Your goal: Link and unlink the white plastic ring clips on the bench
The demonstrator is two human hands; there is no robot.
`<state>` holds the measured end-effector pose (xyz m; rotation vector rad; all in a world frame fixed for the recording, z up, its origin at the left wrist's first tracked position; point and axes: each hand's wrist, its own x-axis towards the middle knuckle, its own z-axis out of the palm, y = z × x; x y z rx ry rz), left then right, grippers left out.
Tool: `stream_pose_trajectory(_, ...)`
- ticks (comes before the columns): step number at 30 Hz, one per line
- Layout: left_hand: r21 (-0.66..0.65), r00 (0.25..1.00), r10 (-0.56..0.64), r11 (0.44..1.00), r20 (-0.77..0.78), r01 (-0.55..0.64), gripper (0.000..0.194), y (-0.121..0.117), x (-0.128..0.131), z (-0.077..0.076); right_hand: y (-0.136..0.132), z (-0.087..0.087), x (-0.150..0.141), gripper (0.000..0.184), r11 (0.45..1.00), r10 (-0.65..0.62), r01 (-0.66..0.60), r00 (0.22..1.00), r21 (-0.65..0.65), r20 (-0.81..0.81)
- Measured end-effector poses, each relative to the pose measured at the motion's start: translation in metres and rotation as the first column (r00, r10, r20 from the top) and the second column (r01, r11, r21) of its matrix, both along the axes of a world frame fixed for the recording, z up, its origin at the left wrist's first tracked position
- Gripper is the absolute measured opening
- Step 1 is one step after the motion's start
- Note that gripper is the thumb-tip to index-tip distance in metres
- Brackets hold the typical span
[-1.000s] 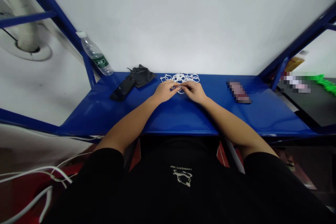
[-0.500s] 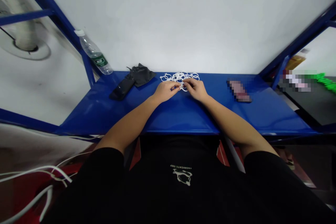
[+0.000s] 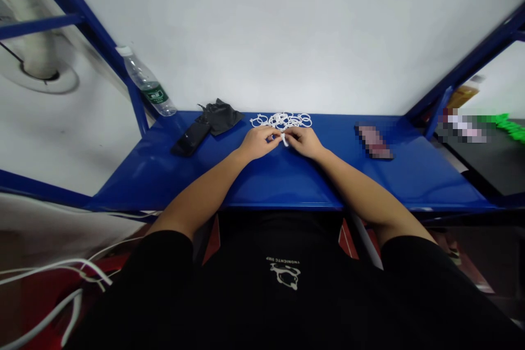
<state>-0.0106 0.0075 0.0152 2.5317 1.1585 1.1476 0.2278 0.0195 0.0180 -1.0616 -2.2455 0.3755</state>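
A small white loop, which looks like a cable tie (image 3: 285, 141), is pinched between my two hands just above the blue tabletop (image 3: 283, 180). My left hand (image 3: 258, 143) is closed on it from the left, thumb and forefinger together. From the right, my right hand (image 3: 305, 142) grips the same tie with its fingertips. Part of the tie is hidden by the fingers. Right behind the hands lies a pile of white looped ties (image 3: 282, 119), several of them overlapping.
At the left are a black phone (image 3: 191, 139), a crumpled black pouch (image 3: 221, 116) and a plastic bottle (image 3: 148, 85) leaning at the corner. A blurred-out phone-like object (image 3: 374, 142) lies to the right. A blue frame (image 3: 441, 112) and a white wall (image 3: 270, 38) bound the table.
The held tie has turned: its curved end, which pointed right, now hangs down toward me. My right hand's fingers have shifted slightly lower and closer to the left hand.
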Motion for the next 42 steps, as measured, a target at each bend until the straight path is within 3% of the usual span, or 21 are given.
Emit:
stream_pose_trajectory(4,0.028,0.999,-0.034,0.999,0.010,0.033,0.009,0.003,-0.002,-0.004,0.004,-0.004,0.002,0.027,0.992,0.076,-0.074,0.997,0.100,-0.011)
stream_pose_trajectory(9,0.034,0.999,-0.013,0.999,0.053,0.011,0.007,0.006,-0.002,-0.006,0.004,0.000,0.004,0.025,0.970,0.094,-0.077,0.994,0.231,-0.060)
stream_pose_trajectory(13,0.032,0.999,-0.017,0.999,0.042,0.016,0.009,0.006,-0.002,-0.005,0.001,0.002,0.005,0.026,0.962,0.156,-0.140,0.986,0.236,-0.051)
stream_pose_trajectory(28,0.019,0.996,-0.078,0.997,0.032,0.078,0.011,0.006,0.000,-0.010,-0.003,-0.002,0.004,0.017,0.940,0.184,-0.171,0.983,0.297,-0.017)
stream_pose_trajectory(42,-0.095,0.999,-0.003,0.995,0.037,0.006,0.013,0.002,0.008,-0.007,0.000,-0.009,0.002,0.015,0.939,0.195,-0.174,0.980,0.296,-0.044)
